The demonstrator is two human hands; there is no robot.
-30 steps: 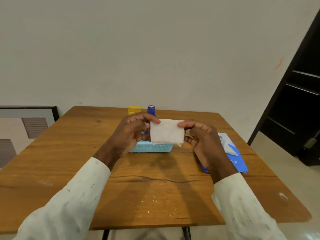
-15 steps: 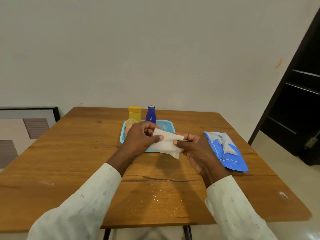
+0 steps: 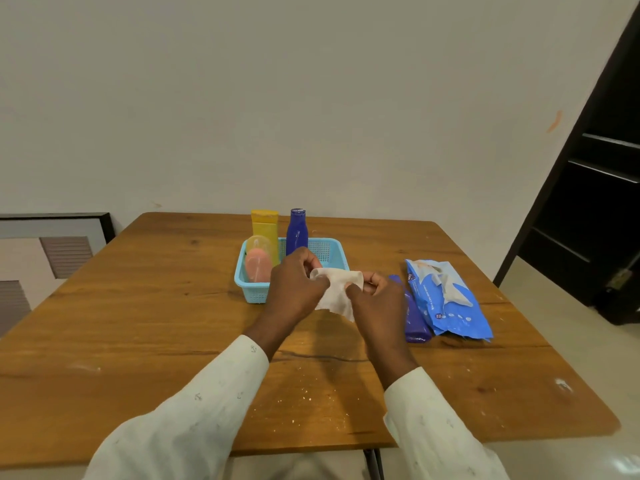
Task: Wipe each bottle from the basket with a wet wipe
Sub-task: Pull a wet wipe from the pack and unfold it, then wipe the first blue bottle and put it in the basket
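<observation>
Above the table (image 3: 138,341), my left hand (image 3: 294,292) and right hand (image 3: 377,306) both pinch the wet wipe (image 3: 337,292) (three bottles sit in the basket (image 3: 332,252), one lies beside the pack; wiping not started, I'd judge).

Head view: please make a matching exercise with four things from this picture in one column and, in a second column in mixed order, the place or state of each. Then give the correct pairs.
Things
1. wet wipe
2. dark blue bottle
3. pink bottle
4. wipes pack

Places or states
A. lies flat on the table, right of the basket
B. stands upright at the far side of the basket
C. held between the left hand and the right hand
D. leans in the basket's left end, in front of the yellow bottle

Pairs: 1-C, 2-B, 3-D, 4-A
</observation>
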